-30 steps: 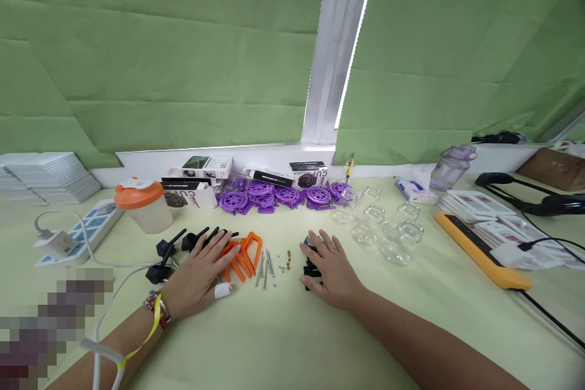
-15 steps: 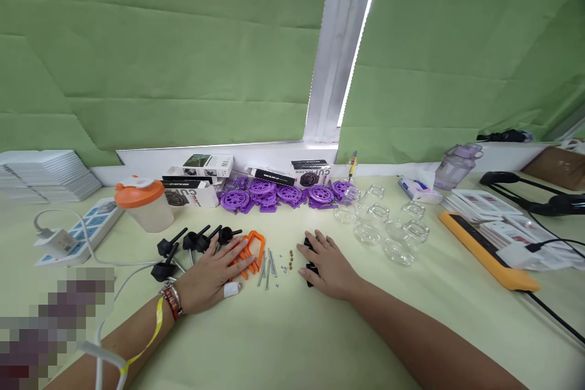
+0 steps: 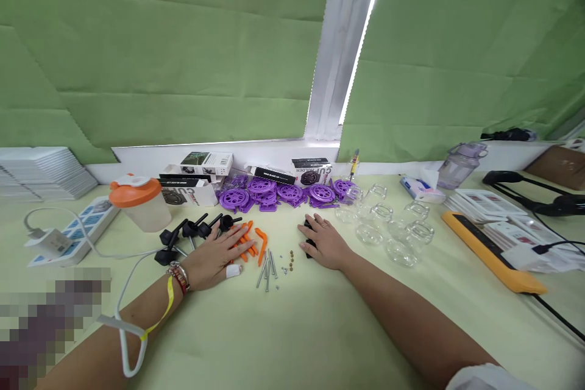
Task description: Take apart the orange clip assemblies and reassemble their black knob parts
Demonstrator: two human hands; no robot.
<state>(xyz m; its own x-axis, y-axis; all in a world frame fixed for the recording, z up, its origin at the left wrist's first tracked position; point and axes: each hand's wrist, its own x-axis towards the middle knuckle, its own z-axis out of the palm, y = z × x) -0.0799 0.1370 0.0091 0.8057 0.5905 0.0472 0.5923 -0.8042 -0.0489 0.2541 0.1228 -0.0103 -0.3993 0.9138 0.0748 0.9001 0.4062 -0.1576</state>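
My left hand [image 3: 218,256] lies flat with fingers spread over several orange plastic pieces [image 3: 261,246], partly covering them. Black knobs with stems [image 3: 169,239] lie beside its wrist and fingertips. My right hand [image 3: 325,242] rests flat over black parts [image 3: 309,250] that are mostly hidden under the fingers. Between the hands are several long silver screws [image 3: 267,273], small brass-coloured pieces [image 3: 291,261] and tiny silver bits [image 3: 284,270]. Behind them lies a row of purple wheel-shaped plastic parts [image 3: 289,194].
Clear cups [image 3: 369,233] stand right of my right hand. An orange-lidded shaker [image 3: 145,210] and a power strip [image 3: 86,231] are at the left, with a white cable [image 3: 122,317] over my left forearm. Cup holder boxes [image 3: 187,193] line the back; an orange bar-shaped device [image 3: 491,253] lies right.
My right hand has shifted up a little along with the black parts. One orange piece beside my left fingers now lies apart from the others. The view has moved slightly.
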